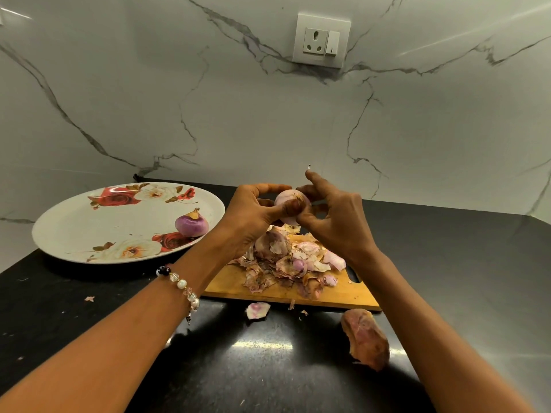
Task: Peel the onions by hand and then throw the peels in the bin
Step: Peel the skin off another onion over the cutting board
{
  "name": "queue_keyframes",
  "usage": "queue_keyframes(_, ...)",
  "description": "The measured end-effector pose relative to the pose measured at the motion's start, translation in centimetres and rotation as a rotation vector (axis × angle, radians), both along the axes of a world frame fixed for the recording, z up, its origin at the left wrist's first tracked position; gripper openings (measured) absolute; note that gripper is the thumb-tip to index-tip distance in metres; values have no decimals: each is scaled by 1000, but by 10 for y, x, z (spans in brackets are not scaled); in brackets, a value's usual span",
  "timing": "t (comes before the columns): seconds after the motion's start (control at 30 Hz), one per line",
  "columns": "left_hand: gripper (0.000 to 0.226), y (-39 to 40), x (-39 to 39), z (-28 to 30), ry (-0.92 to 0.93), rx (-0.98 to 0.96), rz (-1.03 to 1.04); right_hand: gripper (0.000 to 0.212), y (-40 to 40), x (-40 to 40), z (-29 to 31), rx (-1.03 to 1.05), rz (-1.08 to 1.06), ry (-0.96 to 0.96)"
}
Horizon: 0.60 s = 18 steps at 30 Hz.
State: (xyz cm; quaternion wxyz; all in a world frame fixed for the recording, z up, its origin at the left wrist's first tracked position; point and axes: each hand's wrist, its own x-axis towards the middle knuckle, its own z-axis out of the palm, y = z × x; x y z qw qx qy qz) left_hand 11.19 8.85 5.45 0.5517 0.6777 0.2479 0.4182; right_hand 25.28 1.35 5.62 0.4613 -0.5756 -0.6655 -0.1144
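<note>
A pale pink onion (286,198) is held above the wooden cutting board (235,286). My left hand (253,216) grips it from the left, thumb pressed on its front. My right hand (334,219) pinches at its root end from the right, index finger raised. Beneath them a heap of onion peels (286,266) covers the board, with an unpeeled onion (272,244) among them. A peeled purple onion (191,223) lies on the floral plate (89,231) at the left.
Loose peels lie on the black counter in front of the board: a small pink piece (257,310) and a large brown one (366,336). A marble backsplash with a wall socket (321,40) rises behind. No bin is in view.
</note>
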Motion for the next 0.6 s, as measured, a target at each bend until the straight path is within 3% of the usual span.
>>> queue_keyframes(0.27,56,-1,0,1,-74,14,-20,65,4,-7,-3,147,-39,-24)
queue_keyframes(0.53,38,-3,5,2,-153,-59,-95,50,7,1,-1,154,-64,509)
queue_keyframes(0.6,34,-2,6,0,-176,-68,-93,53,4,3,0,108,12,610)
